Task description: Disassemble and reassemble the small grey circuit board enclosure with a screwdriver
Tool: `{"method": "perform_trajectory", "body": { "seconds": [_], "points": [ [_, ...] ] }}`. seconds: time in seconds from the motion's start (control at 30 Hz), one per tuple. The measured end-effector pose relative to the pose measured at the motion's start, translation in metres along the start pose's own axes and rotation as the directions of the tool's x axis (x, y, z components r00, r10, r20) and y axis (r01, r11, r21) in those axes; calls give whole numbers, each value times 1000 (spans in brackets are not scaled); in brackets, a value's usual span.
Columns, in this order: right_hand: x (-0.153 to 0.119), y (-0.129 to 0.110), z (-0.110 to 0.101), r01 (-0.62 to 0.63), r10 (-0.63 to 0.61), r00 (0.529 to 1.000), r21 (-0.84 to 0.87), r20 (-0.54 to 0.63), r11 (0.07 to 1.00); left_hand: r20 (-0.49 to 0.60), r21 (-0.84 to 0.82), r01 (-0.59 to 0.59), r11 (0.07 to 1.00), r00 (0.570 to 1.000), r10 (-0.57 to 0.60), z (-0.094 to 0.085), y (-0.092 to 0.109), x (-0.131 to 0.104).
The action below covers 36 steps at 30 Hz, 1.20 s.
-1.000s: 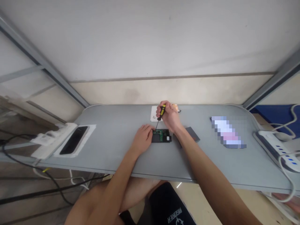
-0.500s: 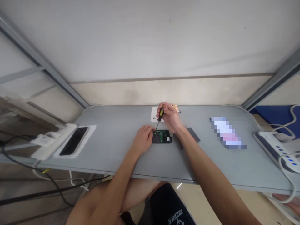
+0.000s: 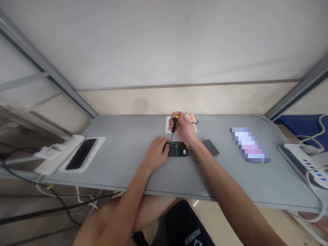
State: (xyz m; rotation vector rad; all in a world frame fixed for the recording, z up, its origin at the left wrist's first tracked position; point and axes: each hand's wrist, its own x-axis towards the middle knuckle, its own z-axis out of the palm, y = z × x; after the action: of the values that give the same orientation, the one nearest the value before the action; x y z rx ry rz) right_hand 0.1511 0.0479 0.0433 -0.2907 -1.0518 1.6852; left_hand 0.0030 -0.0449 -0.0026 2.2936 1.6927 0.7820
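Note:
In the head view a black case with an exposed green circuit board (image 3: pixel 176 152) lies flat on the grey table. My left hand (image 3: pixel 157 152) is closed over its left end, fingers curled on the edge. My right hand (image 3: pixel 185 128) wraps round a black-and-yellow screwdriver (image 3: pixel 175 124), whose thin shaft points down to the board's upper left, close to my left fingertips. Whether the tip sits in a screw is too small to tell. Behind that hand is a white card (image 3: pixel 167 128), partly covered. A dark flat panel (image 3: pixel 210 147) lies partly under my right forearm.
An orange-and-white trinket (image 3: pixel 191 118) sits at the back. To the right are a pixelated phone-like object (image 3: pixel 249 145) and a power strip (image 3: pixel 304 164) with cables. On the left, a black phone (image 3: pixel 81 153) rests on white material beside a white power strip (image 3: pixel 61 153).
My right hand has turned slightly, and the screwdriver now stands a little more upright, its tip at about the same spot. My left hand stays at the case's left end.

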Motion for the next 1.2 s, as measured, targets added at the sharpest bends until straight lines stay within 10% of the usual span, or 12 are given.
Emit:
{"method": "perform_trajectory", "body": {
  "seconds": [1.2],
  "points": [
    [-3, 12, 10, 52, -58, 996, -91, -63, 995, -20, 153, 0, 988, 1000, 3, 6, 3, -2]
  ]
}}
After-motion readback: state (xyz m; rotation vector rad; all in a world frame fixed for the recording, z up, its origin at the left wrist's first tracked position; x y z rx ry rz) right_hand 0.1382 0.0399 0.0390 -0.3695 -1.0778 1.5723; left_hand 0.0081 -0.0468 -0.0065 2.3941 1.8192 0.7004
